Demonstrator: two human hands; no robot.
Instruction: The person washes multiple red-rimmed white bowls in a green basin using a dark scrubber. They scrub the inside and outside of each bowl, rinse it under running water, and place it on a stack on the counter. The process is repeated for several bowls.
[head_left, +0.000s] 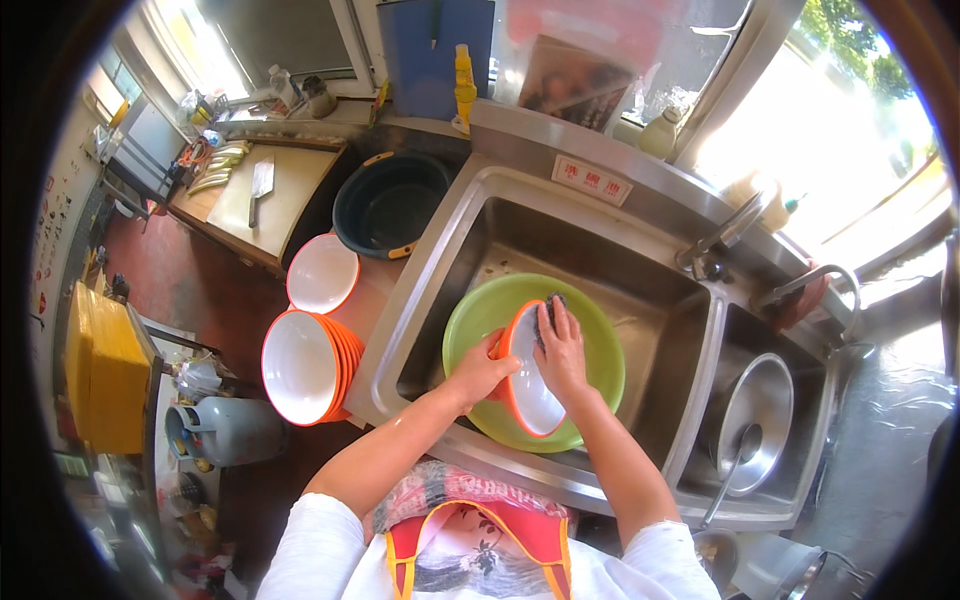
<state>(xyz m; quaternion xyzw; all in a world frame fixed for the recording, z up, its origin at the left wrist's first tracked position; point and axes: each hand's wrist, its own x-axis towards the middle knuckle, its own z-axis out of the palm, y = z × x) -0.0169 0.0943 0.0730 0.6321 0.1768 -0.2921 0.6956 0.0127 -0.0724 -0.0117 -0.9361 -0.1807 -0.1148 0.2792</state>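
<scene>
My left hand (482, 373) grips the side of an orange bowl (534, 390) with a white inside, its thumb on the rim. The bowl is tilted on edge above a green plastic basin (600, 360). In my right hand (561, 352) is a dark scouring pad (553, 301), pressed to the bowl near its far rim; the fingers hide part of the pad. The basin stands in the larger compartment of a stainless steel sink (667, 337). Left of the sink are a stack of orange and white bowls (304, 367) and another bowl (324, 271) behind it.
A dark plastic tub (390, 202) stands beyond the bowls. Farther left, a cleaver (261, 184) lies on a cutting board (289, 195). A metal bowl with a ladle (750, 442) sits in the smaller compartment. Faucets (724, 232) rise at the sink's back right. A gas cylinder (232, 431) stands lower left.
</scene>
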